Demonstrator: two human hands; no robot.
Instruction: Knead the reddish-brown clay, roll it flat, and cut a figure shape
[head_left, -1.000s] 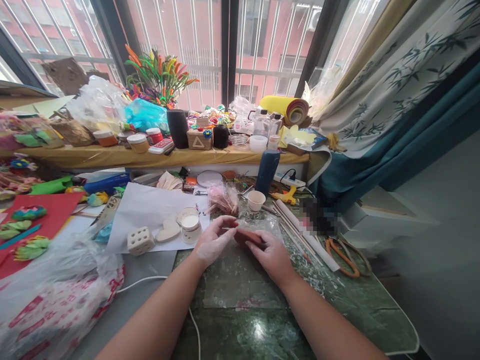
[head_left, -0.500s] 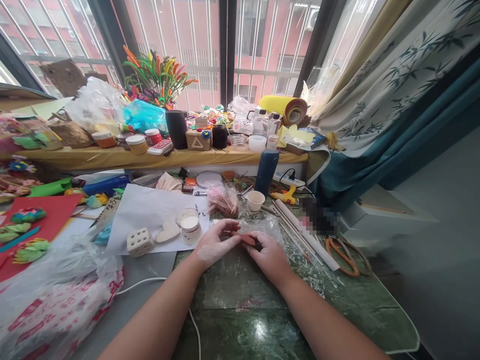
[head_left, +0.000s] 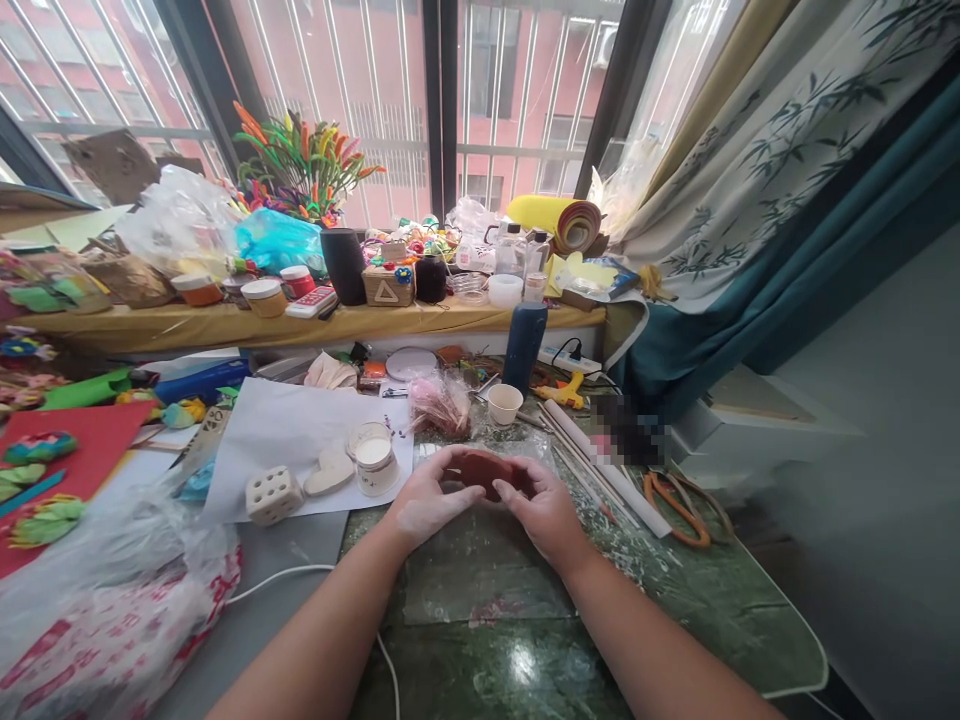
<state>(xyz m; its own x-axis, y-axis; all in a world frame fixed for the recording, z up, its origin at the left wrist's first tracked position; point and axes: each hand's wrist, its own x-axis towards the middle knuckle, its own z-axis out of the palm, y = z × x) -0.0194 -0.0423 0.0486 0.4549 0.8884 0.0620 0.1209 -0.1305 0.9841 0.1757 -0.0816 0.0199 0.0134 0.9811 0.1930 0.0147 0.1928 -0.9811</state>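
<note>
Cluttered worktop point(head_left: 697, 630) | left hand point(head_left: 427, 500), right hand point(head_left: 547, 508): fingers half-curled, both gripping brown slab point(head_left: 484, 469) edges | uneven squeezing might bend or crack it

daylight from the barred window point(head_left: 345, 100) beyond the far edge of the tabletop point(head_left: 712, 625); panes pale, almost washed out. hard glare spot point(head_left: 523, 660) toward the tabletop's near edge, roughly mid-width. reddish-brown piece point(head_left: 491, 470) shaded on its near face. wall point(head_left: 862, 520) past the right edge dim, grey. wide-lens distortion: window frame point(head_left: 616, 95) leaning, outer margins stretched, soft. middle fairly crisp, fine detail slightly smeared. pixelated patch point(head_left: 630, 430) by the right edge.
</note>
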